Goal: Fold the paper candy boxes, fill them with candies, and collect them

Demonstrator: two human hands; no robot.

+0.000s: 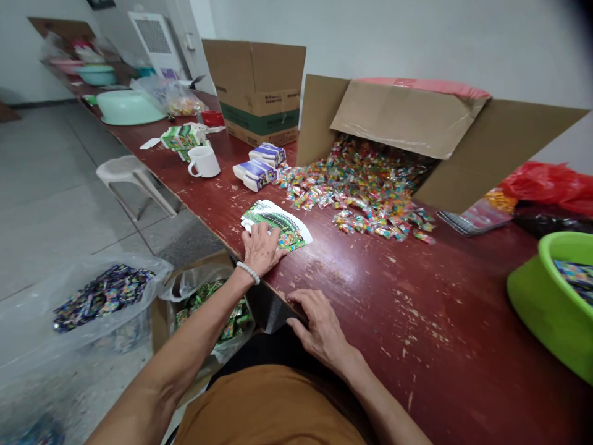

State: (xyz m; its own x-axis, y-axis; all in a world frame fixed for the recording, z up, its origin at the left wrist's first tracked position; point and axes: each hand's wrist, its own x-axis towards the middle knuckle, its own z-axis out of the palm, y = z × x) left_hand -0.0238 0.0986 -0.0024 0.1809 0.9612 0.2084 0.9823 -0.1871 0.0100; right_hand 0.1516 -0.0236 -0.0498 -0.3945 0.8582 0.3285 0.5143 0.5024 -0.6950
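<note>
A fanned stack of flattened green-and-white printed cartons (293,230) lies near the front edge of the red-brown table (324,278). My left hand (262,248), with a beaded bracelet at the wrist, has its fingers bent over the stack's near side and the thumb at its lower edge. At the table's edge, to the right and nearer my body, my right hand (319,324) holds nothing. Its fingers are stretched and its thumb is apart. Beyond the stack, small wrapped candies (365,185) spill from a tipped cardboard box (407,117).
Purple-and-white cartons (256,174), a white mug (204,162) and green cartons (183,137) stand left. A green basin (532,303) is at right, an upright cardboard box (254,93) behind. Below are bags of blue packets (106,296) and green packets (199,300), plus a stool (127,170).
</note>
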